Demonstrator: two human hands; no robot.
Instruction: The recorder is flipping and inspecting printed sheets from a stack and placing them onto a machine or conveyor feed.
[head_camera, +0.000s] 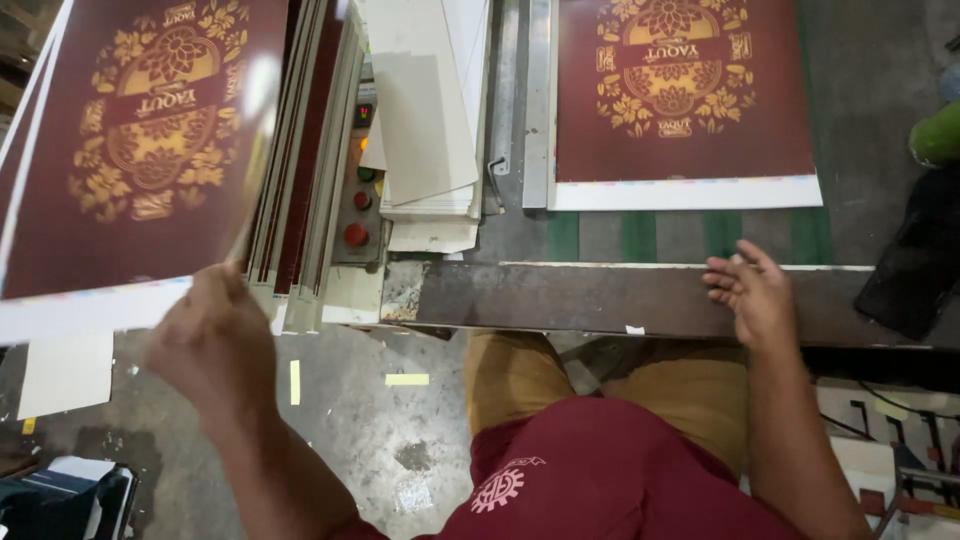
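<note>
The maroon printed sheet (140, 140) with gold floral ornament filled the ten o'clock area, its white lower edge pinched in the left hand (215, 340), which sat at the sheet's six o'clock corner, fingers closed on it. A second maroon sheet (680, 100) lay flat at one o'clock on the machine bed (620, 295), square against a metal guide. The right hand (750, 290) rested open at that sheet's six o'clock, apart from it, on the bed's front edge (bare metal between them). Grey boards (425, 130) were stacked at twelve o'clock, beside red and green buttons (357, 205).
</note>
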